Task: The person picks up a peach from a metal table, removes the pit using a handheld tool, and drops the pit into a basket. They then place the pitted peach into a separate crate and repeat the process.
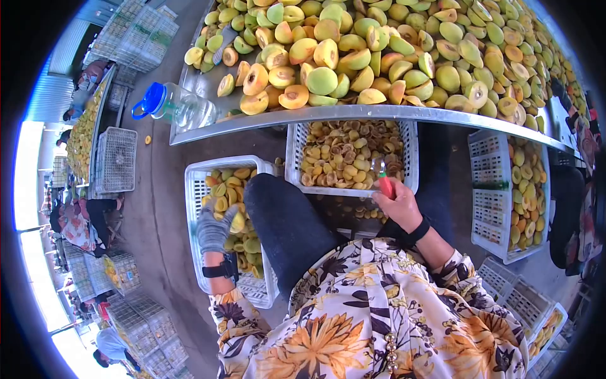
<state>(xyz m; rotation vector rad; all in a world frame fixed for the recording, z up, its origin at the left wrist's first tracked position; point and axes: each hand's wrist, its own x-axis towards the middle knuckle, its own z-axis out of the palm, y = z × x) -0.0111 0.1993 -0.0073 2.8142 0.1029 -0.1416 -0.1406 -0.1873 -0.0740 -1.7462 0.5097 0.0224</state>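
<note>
My left hand (215, 231), in a grey knitted glove, is over the left white crate (270, 278), its fingers apart. Yellow-green peach halves (250, 247) fill that crate, and one peach half (238, 222) lies right against the gloved fingers. Bare and closed, my right hand (400, 203) grips the red handle of a pitting tool (385, 184). The tool's metal loop points up, above the middle white crate (295, 155), which holds brownish cut-out pits and scraps (344, 155).
A metal table (379, 112) heaped with peach halves (322, 81) stands ahead. On its left corner lies a clear bottle with a blue lid (180, 106). Another crate of peach halves (492, 202) stands at right. Stacked crates (136, 35) and seated people are at left.
</note>
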